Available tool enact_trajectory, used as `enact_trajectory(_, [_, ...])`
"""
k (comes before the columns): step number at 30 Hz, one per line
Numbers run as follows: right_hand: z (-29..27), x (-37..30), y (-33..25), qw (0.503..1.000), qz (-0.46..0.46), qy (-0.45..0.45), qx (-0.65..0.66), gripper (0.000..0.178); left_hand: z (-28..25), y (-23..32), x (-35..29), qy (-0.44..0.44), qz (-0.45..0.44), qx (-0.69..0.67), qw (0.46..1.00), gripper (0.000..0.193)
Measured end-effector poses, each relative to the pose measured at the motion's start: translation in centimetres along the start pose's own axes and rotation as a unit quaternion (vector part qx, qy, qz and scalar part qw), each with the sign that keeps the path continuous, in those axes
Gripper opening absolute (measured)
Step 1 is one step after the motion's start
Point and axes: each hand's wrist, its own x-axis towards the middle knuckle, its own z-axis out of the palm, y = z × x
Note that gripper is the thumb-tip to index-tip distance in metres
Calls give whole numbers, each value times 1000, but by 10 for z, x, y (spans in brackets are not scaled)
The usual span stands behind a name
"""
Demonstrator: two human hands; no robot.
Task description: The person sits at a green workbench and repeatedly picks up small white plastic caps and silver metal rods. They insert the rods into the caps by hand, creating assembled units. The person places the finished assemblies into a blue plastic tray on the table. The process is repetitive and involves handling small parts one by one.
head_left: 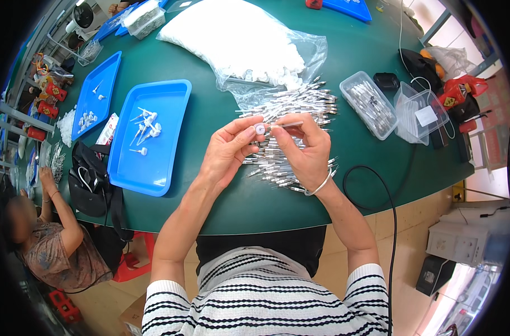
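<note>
Striped shirt (pixel 266 299), white piece (pixel 260 129) within left grip (pixel 228 147)

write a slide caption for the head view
Left hand holds a round white cap, right hand a slim rod, above piled metallic rods on a green table.

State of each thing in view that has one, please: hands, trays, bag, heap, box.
Left hand, closed on a small white cap
Right hand, closed on a slim rod
Nearer blue tray, holding a few white-headed pieces
Large plastic bag, open, white caps at its mouth
Metal rods, heaped loose on the green table
Clear box, well filled with thin pieces
</note>
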Motion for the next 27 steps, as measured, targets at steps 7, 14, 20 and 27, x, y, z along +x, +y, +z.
enact_trajectory(7, [0, 0, 1, 1000, -7, -1, -22, 11, 1, 0, -1, -1, 1, 8, 1000, 28])
enact_trajectory(14, [1, 0, 1, 999, -13, -1, -38, 12, 1, -1, -1, -3, -4, 2, 1000, 28])
enact_trajectory(20, [1, -1, 1, 999, -9, 3, -36, 12, 1, -1, 1, -5, -14, -11, 1000, 28])
enact_trajectory(27, [1, -1, 1, 999, -12, 7, -38, 11, 0, -2, 1, -6, -22, -21, 1000, 29])
